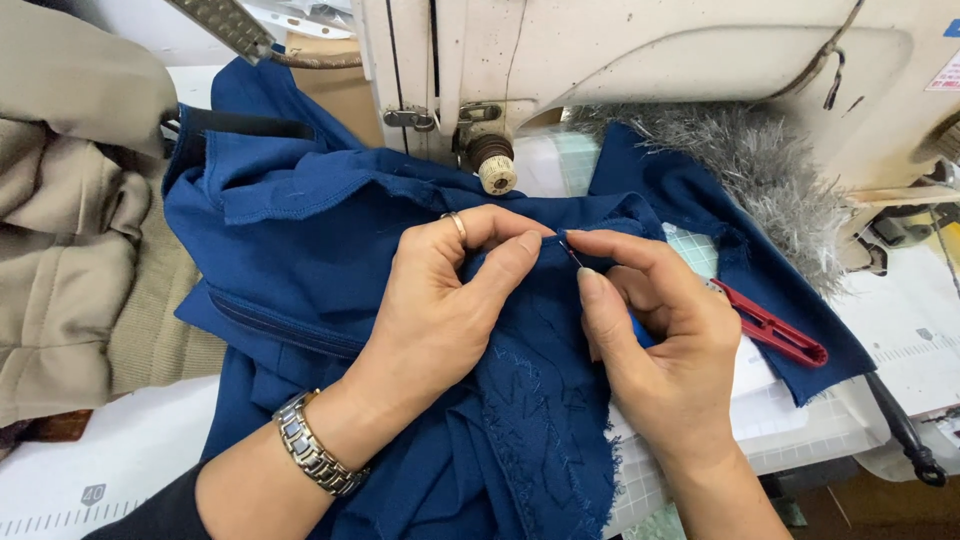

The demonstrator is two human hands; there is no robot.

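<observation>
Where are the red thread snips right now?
The red thread snips are in the head view, right of centre, tucked against the right hand and lying over the blue fabric.

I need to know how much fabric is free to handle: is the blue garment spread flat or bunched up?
Bunched up. The blue garment lies in folds and creases, pinched between the left hand and right hand.

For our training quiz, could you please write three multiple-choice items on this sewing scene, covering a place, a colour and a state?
1. Where do the red snips lie?
A. under the right hand, on the blue cloth
B. on the beige cloth
C. on top of the sewing machine

2. What colour is the cloth being pinched?
A. beige
B. blue
C. grey

3. What is the left hand doing?
A. lying flat
B. pinching the cloth
C. hanging free

Answers: 1 A, the handles stick out beneath the right hand; 2 B, blue fills both hands; 3 B, thumb and forefinger close on a fold.
</observation>
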